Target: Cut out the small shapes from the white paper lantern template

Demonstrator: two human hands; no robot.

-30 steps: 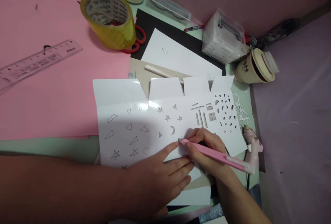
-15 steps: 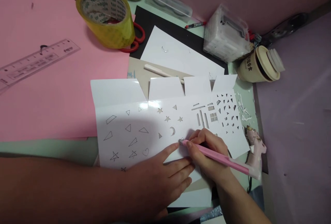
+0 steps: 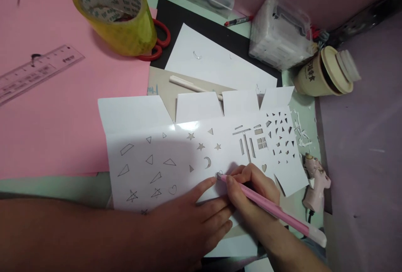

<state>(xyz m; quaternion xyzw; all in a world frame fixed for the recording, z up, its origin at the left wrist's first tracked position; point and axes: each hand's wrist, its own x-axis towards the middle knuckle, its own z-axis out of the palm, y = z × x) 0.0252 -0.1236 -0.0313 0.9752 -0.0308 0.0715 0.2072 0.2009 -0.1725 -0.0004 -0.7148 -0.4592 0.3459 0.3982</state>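
Observation:
White card [image 3: 185, 154] with folded flaps lies across the work surface, with cut-out stars, a moon, bars, a heart and many small triangles, plus pencil-drawn shapes on its left part. My left hand [image 3: 201, 217] lies flat on the card, fingers spread, index fingertip beside the blade tip. A pink pen-shaped cutter [image 3: 270, 205] is pinched in my right hand [image 3: 251, 188], its tip touching the card at a small drawn shape partly hidden by the tip and fingers.
A yellow tape roll [image 3: 116, 16] and red-handled scissors [image 3: 161, 33] stand behind, left of a clear box [image 3: 279, 33] and a lidded cup [image 3: 323, 73]. A ruler [image 3: 40, 73] lies on pink paper [image 3: 63, 138]. Paper scraps and a pink glue gun [image 3: 315, 184] are at right.
The view has shifted slightly closer. The cutter's rear end has swung lower and the heart cut-out beside my right hand now shows. Both hands stay at nearly the same place on the card.

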